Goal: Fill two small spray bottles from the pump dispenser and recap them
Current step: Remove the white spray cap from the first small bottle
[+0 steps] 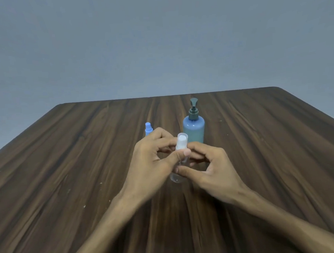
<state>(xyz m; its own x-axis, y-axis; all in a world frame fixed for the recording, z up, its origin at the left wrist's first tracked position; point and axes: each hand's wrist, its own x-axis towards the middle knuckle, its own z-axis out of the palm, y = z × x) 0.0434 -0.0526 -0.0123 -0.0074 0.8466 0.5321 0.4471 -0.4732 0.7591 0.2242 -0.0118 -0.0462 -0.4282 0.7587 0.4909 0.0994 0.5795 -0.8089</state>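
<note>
Between your hands, both clamped on the clear spray bottle (179, 168): left hand (154, 161) pinches the white cap (181, 142), right hand (209, 168) grips the body. Keep the body upright, twist only the cap. Blue spray bottle (148, 129) and pump dispenser (193, 127) stand behind on the surface (68, 170)

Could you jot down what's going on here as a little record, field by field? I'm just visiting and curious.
setting: dark wooden table before a plain grey wall
left hand: pinches the white spray top of the clear spray bottle
right hand: grips the clear bottle's body
clear bottle contents: cannot tell
blue spray bottle: stands behind the left hand, capped, mostly hidden
pump dispenser: upright behind the hands, untouched
stage: pumping not yet underway
</note>
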